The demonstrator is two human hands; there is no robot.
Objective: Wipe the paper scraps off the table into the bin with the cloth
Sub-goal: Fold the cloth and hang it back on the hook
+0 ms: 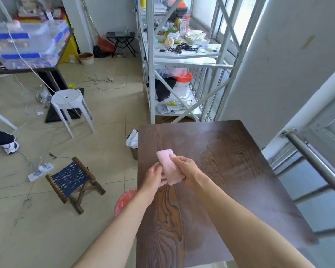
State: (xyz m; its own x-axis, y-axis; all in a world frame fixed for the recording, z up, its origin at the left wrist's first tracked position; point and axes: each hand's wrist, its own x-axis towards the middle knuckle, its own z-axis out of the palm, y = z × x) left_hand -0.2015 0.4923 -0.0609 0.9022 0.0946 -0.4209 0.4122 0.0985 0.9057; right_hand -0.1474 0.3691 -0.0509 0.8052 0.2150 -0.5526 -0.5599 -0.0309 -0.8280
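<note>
A folded pink cloth is held over the left part of the dark wooden table. My right hand grips its right side and my left hand holds its lower left edge. A grey bin with a white liner stands on the floor against the table's far left edge. I see no paper scraps on the tabletop. A red-lined bin sits on the floor under my left forearm, partly hidden.
A low blue woven folding stool and a power strip lie on the floor at left. A white plastic stool stands farther back. White metal shelving rises behind the table. A steel railing runs at right.
</note>
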